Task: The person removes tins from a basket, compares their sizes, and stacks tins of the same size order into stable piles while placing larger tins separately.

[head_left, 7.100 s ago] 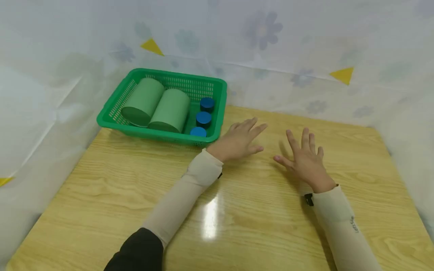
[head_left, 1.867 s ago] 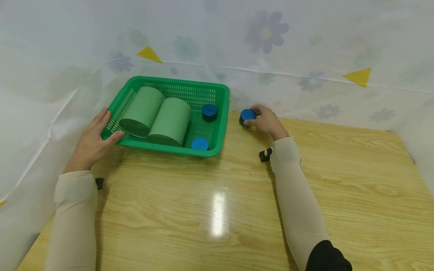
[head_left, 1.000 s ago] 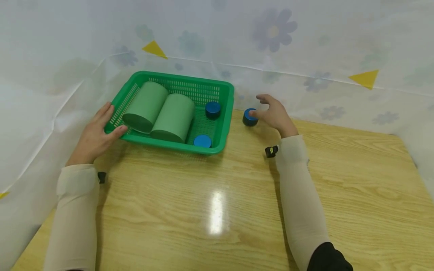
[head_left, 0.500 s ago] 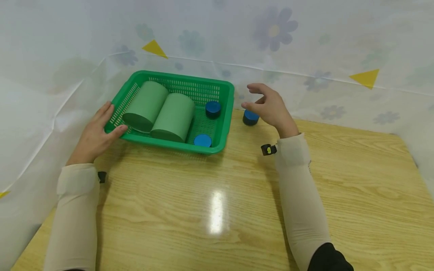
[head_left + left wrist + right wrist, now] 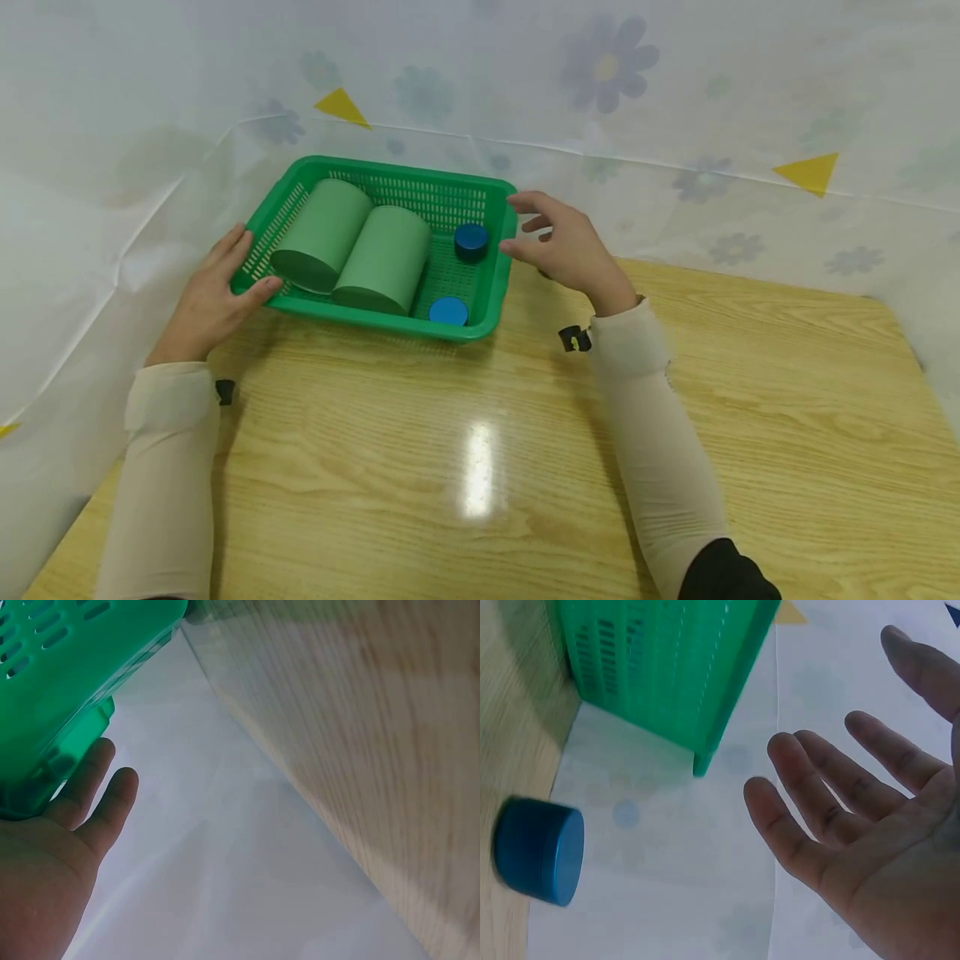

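Note:
A green plastic basket (image 5: 375, 325) sits at the table's back left. Inside lie two pale green cylinders (image 5: 322, 233) on their sides, with a short blue cylinder (image 5: 471, 242) and a second blue cylinder (image 5: 448, 312) at the right. My left hand (image 5: 201, 308) touches the basket's front left corner, fingers extended along its outside wall. My right hand (image 5: 573, 248) holds nothing and hovers beside the basket's right rim, fingers apart. A third blue cylinder (image 5: 538, 851) stands on the table below it in the right wrist view; the hand hides it in the head view.
The wooden table (image 5: 360, 467) runs forward and to the right of the basket. A pale flower-print sheet (image 5: 675, 100) hangs behind it, with yellow triangles on it. The sheet also drops past the table's left edge.
My right hand let go of the blue cylinder beside the basket, lifted, then moved left to the basket's right rim. Earlier that cylinder was inside the basket. My left hand has lately stayed put.

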Demonstrator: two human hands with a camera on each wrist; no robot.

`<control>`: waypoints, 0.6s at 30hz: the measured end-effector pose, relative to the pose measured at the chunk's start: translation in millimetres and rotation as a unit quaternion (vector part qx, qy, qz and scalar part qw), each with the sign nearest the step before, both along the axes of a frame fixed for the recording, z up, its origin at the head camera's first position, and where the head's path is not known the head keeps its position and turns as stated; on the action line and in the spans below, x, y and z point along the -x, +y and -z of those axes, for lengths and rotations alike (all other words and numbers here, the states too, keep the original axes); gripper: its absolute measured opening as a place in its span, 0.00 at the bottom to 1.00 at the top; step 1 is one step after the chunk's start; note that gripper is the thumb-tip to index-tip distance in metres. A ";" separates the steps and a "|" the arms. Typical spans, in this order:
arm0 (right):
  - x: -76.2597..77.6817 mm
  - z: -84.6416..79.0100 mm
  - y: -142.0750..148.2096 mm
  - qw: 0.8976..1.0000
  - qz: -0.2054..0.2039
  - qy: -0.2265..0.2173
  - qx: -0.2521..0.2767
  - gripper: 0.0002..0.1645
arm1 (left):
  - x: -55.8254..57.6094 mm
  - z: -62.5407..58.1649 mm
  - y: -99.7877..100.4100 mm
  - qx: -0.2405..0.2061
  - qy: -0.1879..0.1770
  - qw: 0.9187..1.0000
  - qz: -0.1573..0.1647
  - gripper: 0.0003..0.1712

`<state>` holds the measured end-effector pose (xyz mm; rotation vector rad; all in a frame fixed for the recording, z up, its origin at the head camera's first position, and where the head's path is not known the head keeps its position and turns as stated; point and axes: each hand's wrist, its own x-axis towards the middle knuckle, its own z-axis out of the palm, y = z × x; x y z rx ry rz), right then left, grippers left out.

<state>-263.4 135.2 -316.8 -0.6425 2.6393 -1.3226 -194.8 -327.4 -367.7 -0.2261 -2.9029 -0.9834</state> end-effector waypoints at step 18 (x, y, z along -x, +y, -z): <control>-17.1 23.6 -70.3 0.976 -0.115 0.055 -0.177 0.43 | 0.7 0.7 -0.3 -0.002 -0.001 1.000 -0.002 0.49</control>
